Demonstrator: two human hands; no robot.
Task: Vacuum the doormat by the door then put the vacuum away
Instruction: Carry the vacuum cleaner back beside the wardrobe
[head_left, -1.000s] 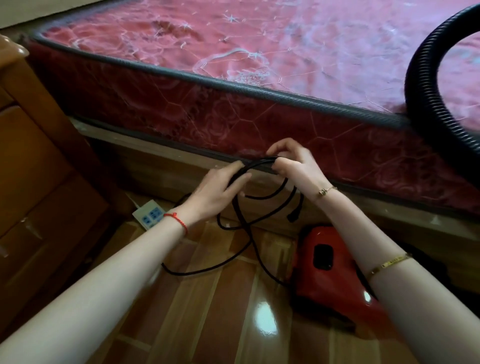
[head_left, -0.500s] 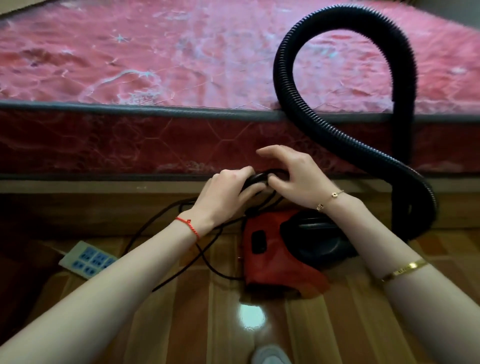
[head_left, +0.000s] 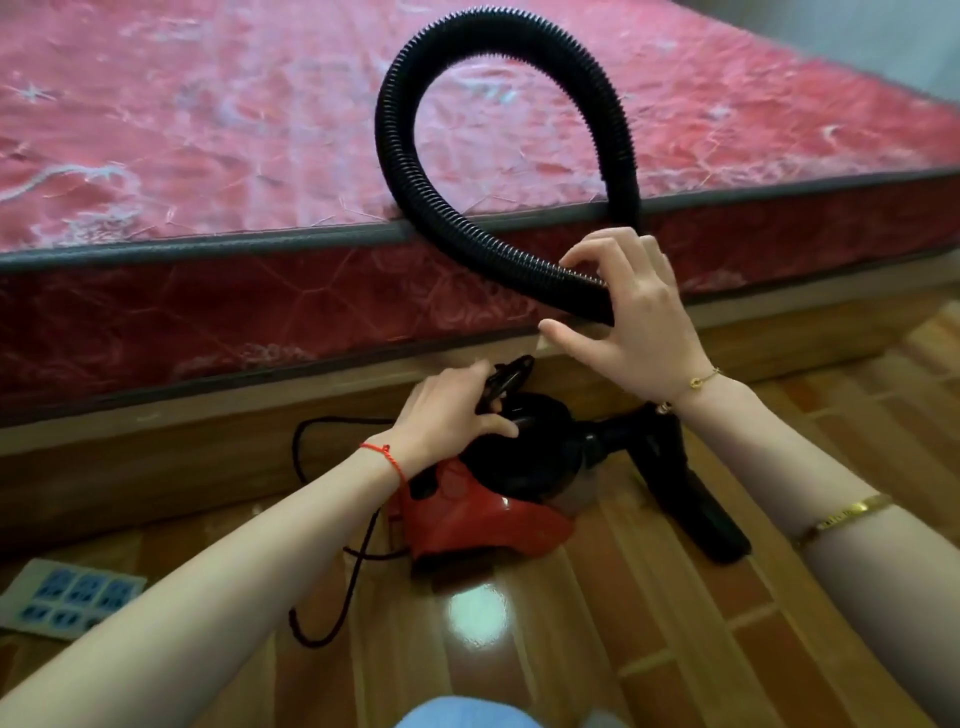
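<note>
The red and black vacuum (head_left: 467, 514) lies on the wooden floor beside the bed. My left hand (head_left: 447, 415) rests on the vacuum's black top and grips the bundled black power cord (head_left: 509, 371). Loose cord (head_left: 337, 587) trails on the floor to the left. The ribbed black hose (head_left: 395, 156) arches in a loop over the mattress edge. My right hand (head_left: 639, 317) holds the hose's lower stretch, fingers over it and thumb under. A black nozzle (head_left: 696, 504) lies to the right of the vacuum. No doormat is in view.
A red mattress (head_left: 234, 130) on a wooden bed frame (head_left: 182, 431) fills the upper view. A white power strip (head_left: 67, 597) with blue sockets lies on the floor at lower left. Glossy wood flooring (head_left: 675, 623) spreads to the right.
My right hand let go of the cord bundle and rose to take the hose. The left hand moved down onto the vacuum with the cord. The view swung to the right.
</note>
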